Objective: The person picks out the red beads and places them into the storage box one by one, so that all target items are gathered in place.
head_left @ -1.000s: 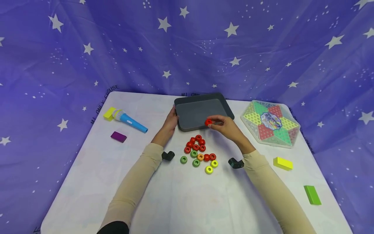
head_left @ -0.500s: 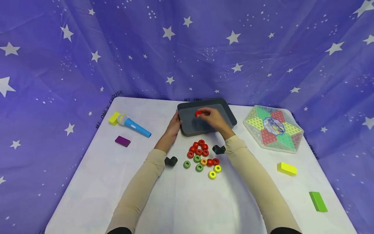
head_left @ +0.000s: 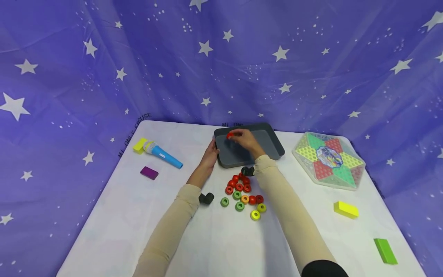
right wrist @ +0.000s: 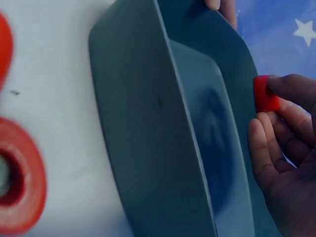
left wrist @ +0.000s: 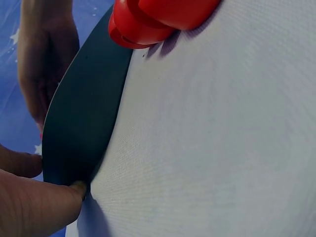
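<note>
In the head view my left hand [head_left: 209, 156] holds the left edge of a dark grey rectangular tray [head_left: 268, 143] at the back of the table. Its thumb [left wrist: 44, 203] presses the outer wall in the left wrist view, with a finger on the far side. Over the left part of the tray, my right hand [head_left: 245, 139] pinches a red ring-shaped bead [head_left: 230, 135] between thumb and fingers. The right wrist view shows this bead [right wrist: 264, 95] above the tray floor. In front of the tray lie loose red beads [head_left: 239, 187], green beads [head_left: 240, 206], yellow beads [head_left: 255, 215] and one orange bead [head_left: 245, 199].
To the left lie a blue toy microphone [head_left: 167, 156], a yellow block [head_left: 140, 146] and a purple block [head_left: 149, 172]. On the right are a hexagonal game box [head_left: 328, 159], another yellow block [head_left: 346, 209] and a green block [head_left: 385, 251]. A starry purple cloth [head_left: 242, 77] hangs behind.
My right hand has moved left with the red bead, from the tray's front edge to over its left part. The left hand keeps its hold. The head view has tilted slightly upward.
</note>
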The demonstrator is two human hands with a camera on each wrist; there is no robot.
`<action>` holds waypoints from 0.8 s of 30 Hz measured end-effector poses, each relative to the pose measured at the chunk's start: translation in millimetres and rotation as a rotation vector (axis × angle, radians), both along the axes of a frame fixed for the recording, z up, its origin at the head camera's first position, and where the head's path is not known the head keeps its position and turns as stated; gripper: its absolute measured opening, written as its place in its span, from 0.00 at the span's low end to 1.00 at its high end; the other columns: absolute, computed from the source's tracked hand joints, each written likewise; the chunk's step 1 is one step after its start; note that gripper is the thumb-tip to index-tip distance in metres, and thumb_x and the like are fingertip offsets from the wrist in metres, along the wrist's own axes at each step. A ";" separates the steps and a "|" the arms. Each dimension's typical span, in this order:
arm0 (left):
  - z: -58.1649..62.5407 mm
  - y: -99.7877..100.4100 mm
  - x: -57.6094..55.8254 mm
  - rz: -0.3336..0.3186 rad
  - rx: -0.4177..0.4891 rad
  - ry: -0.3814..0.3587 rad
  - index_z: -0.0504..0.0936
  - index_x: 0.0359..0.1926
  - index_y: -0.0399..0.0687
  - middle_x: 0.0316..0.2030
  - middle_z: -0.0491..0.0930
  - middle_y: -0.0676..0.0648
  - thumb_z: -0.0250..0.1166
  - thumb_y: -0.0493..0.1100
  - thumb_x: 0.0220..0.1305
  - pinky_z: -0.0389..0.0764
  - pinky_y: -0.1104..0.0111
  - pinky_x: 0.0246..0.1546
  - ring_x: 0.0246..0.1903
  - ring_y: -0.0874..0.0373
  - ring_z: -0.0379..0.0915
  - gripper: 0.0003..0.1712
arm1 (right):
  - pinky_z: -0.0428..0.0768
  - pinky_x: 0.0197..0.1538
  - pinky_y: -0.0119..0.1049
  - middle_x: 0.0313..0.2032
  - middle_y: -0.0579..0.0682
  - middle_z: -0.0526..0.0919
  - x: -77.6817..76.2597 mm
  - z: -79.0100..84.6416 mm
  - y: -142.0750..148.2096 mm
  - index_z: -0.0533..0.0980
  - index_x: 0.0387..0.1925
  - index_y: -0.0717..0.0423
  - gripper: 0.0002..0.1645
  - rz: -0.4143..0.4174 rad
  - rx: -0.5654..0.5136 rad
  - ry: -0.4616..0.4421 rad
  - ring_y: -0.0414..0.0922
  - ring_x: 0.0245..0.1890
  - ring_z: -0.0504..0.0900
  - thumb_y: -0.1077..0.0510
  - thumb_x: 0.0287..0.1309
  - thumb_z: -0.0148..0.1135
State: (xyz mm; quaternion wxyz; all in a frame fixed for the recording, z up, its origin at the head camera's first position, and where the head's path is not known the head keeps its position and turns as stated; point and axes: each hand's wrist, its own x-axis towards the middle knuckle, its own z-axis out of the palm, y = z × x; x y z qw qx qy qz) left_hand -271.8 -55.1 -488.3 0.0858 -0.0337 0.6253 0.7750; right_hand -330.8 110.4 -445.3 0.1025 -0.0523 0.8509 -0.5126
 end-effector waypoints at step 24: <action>-5.2 -3.1 14.6 -0.005 -0.044 -0.003 0.43 0.77 0.49 0.76 0.41 0.45 0.41 0.32 0.73 0.42 0.59 0.74 0.75 0.53 0.35 0.35 | 0.81 0.50 0.36 0.49 0.58 0.82 -23.9 -9.7 -13.4 0.79 0.50 0.65 0.17 -0.101 -0.003 -0.210 0.44 0.40 0.80 0.63 0.59 0.64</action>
